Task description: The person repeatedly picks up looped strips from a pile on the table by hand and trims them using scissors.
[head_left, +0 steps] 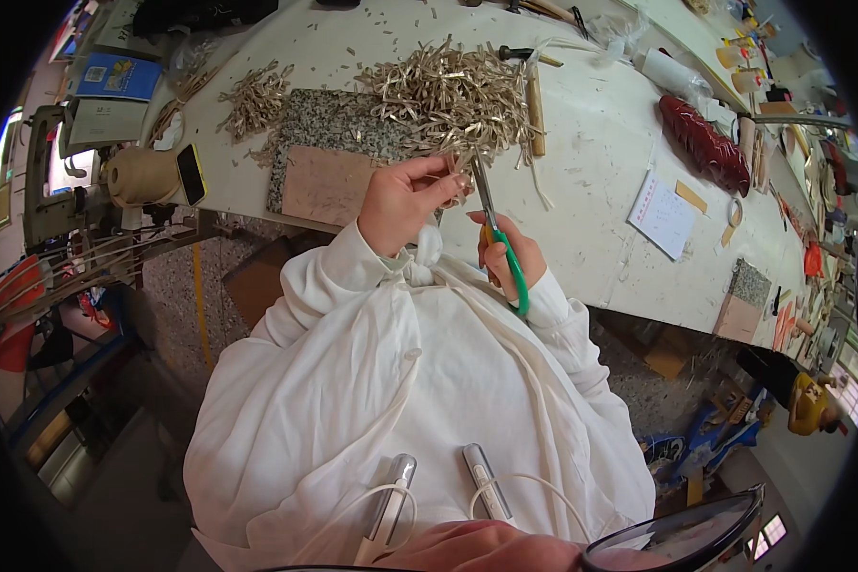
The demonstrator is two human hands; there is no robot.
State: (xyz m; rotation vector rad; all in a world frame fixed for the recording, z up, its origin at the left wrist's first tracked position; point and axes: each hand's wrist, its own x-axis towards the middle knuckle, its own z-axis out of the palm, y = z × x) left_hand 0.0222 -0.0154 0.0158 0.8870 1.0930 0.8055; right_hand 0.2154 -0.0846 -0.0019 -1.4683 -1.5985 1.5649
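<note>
My left hand (405, 203) pinches a small gold-beige strip (460, 178) between thumb and fingertips, just in front of a heap. In my right hand (511, 252) is a pair of scissors (516, 265) with green and yellow handles. Their blades (482, 186) point away from me, close beside the left fingertips. Beyond both hands lies a large heap of short metallic gold-beige strips (453, 100). It partly covers a speckled grey stone slab (334, 114). A pinkish flat sheet (326, 184) rests along the slab's near side.
A smaller strip pile (257, 99) lies left of the slab. Right of the heap are a hammer (529, 55) and a wooden stick (537, 116). A twine cone (143, 175) and phone (192, 174) stand at the table's left edge. Farther right lie a notepad (662, 215) and a dark red wrapped bundle (704, 143).
</note>
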